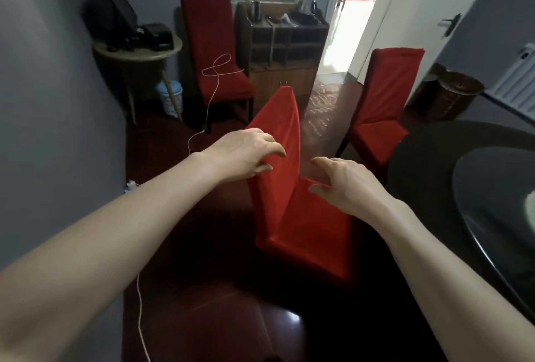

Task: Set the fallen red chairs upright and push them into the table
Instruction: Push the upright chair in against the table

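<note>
A red fabric-covered chair (pixel 289 211) lies tipped on its side on the dark floor in the middle of the view, its backrest pointing away from me. My left hand (pixel 246 153) hovers with curled, spread fingers over the backrest's left face, fingertips touching or almost touching the fabric. My right hand (pixel 344 185) is open just above the seat, holding nothing. A second red chair (pixel 379 112) stands upright beside the dark round table (pixel 419 164) at the right. A third red chair (pixel 214 51) stands upright against the back wall.
A glass turntable (pixel 492 205) sits on the round table. A white cable (pixel 214 92) runs from the back chair's seat across the floor. A small round side table (pixel 139 51) with a monitor stands at the left, a wooden cabinet (pixel 283 51) behind, an open doorway (pixel 350 14) beyond.
</note>
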A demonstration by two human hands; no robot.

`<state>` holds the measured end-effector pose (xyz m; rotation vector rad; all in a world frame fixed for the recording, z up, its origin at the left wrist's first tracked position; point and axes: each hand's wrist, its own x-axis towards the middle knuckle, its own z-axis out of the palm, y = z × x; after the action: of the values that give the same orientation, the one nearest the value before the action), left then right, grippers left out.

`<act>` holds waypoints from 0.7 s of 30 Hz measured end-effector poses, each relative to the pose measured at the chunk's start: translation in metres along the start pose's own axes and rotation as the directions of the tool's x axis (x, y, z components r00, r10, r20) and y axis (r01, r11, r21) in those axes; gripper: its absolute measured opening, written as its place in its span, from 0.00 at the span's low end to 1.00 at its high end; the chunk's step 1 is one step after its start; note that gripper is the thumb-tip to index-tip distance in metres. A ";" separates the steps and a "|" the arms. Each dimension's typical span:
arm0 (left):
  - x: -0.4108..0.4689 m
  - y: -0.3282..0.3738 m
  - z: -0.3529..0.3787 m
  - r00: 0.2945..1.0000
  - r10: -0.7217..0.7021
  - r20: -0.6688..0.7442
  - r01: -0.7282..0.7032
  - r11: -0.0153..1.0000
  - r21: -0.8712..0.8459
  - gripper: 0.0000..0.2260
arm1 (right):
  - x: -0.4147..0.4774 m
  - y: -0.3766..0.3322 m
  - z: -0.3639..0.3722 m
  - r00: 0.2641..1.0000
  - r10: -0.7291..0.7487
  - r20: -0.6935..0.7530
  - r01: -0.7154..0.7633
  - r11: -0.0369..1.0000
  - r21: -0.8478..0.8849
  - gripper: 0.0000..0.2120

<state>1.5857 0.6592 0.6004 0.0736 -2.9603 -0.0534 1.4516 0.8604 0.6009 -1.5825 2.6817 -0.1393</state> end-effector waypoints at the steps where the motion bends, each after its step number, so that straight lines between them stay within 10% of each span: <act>1: 0.006 -0.017 0.004 1.000 0.009 -0.004 -0.009 1.000 -0.002 0.19 | 0.017 -0.003 0.004 1.000 0.010 0.006 -0.010 1.000 -0.004 0.27; 21: 0.303 -0.255 0.112 0.894 0.401 0.198 -0.401 0.915 -0.041 0.23 | 0.317 0.084 0.092 0.938 0.321 0.135 -0.339 0.929 0.151 0.29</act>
<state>1.2795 0.3926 0.5341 -0.5786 -3.1082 -0.0037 1.2308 0.6182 0.5097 -1.0414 2.7173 -0.2599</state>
